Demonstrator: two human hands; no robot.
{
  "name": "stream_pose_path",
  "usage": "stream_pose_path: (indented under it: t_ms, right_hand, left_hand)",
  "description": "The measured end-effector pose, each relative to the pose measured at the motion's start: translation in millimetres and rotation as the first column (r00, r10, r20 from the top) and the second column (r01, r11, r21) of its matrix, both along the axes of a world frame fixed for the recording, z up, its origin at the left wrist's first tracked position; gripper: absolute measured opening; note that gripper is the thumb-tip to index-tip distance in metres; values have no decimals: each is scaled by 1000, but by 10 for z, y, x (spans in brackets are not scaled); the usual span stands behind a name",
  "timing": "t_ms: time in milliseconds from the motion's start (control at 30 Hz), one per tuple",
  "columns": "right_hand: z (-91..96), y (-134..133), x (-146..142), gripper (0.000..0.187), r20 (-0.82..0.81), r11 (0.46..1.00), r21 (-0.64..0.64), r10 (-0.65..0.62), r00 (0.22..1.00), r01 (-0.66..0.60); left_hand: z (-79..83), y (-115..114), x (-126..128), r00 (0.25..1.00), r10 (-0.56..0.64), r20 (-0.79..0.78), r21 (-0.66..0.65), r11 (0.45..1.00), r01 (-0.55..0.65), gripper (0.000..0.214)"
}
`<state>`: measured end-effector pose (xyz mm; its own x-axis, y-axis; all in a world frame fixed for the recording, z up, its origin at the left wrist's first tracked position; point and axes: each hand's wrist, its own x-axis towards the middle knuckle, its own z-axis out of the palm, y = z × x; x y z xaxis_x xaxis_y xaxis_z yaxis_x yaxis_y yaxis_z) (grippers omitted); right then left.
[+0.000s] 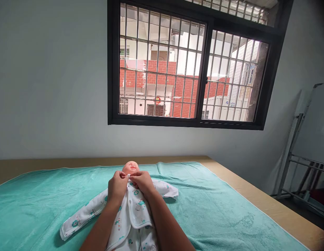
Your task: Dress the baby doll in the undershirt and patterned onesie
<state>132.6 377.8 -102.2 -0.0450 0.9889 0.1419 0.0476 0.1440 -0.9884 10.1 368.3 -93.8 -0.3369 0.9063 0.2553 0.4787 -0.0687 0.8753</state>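
A baby doll [131, 166] lies on its back on a turquoise towel, its head toward the wall. It wears a white baby jacket [137, 205] printed with small teal and grey figures, with printed trousers below. My left hand [118, 184] pinches the collar edge just under the doll's chin. From the other side, my right hand [142, 182] pinches the collar too, the fingertips of both hands nearly touching. Below the collar the front edges hang apart toward the hem. One sleeve stretches out to the left, the other to the right.
The turquoise towel [219, 216] covers most of a tan table [256, 205], whose right edge runs toward me. Behind it is a grey wall with a barred, black-framed window [204, 120]. A whiteboard on a metal stand [287, 167] stands at the right.
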Motion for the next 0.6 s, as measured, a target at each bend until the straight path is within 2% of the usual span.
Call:
stream_pose_path:
  t_ms: [133, 267, 433, 600]
  right_hand:
    - [-6, -2, 1, 9, 4, 1000, 1, 3, 1000, -3]
    - [-2, 4, -12, 12, -8, 1000, -19, -5, 1000, 4]
    - [20, 22, -14, 18, -27, 999, -39, -26, 999, 25]
    - [37, 27, -6, 32, -8, 998, -44, -36, 999, 36]
  left_hand:
    - [-23, 18, -15, 999, -9, 43, 27, 1000, 8, 12]
    - [-68, 20, -33, 982, -67, 176, 46, 997, 60, 17]
    - [-94, 18, -15, 895, -178, 408, 103, 983, 149, 29]
    - [-87, 38, -48, 821, -247, 515, 128, 969, 211, 42]
